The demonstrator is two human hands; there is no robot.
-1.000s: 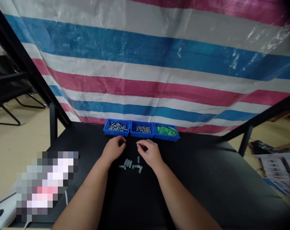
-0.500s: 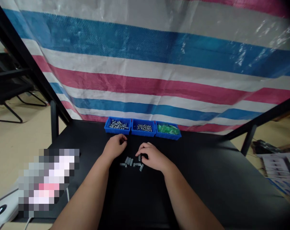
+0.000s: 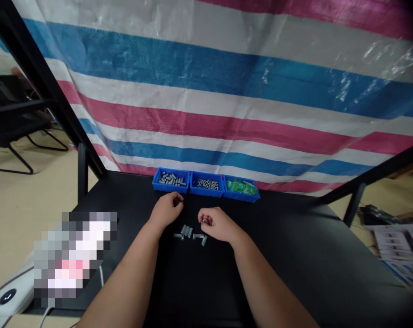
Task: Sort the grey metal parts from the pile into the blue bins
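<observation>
My right hand [image 3: 217, 223] is raised just above the loose parts with its fingers curled in. A small shiny end shows at its fingertips and looks like a grey metal cylinder, mostly covered by the fingers. Below it on the black table, several grey metal cylinders [image 3: 188, 232] lie in a loose cluster, some side by side and one slanting at the right. My left hand [image 3: 165, 210] rests in front of the left blue bin [image 3: 170, 187], thumb and fingers bent together. What it holds, if anything, is hidden.
A middle blue bin [image 3: 206, 192] holds small metal parts; a right blue bin [image 3: 242, 197] holds green plastic-looking material. Behind them hangs a striped tarp [image 3: 206, 118]. A blurred-out object [image 3: 79, 255] and a white device [image 3: 11, 291] are at the table's left.
My right hand has closed and lifted slightly; the upright cylinder by its fingers is gone from the table. My left hand stays in place. The whole view has shifted a little.
</observation>
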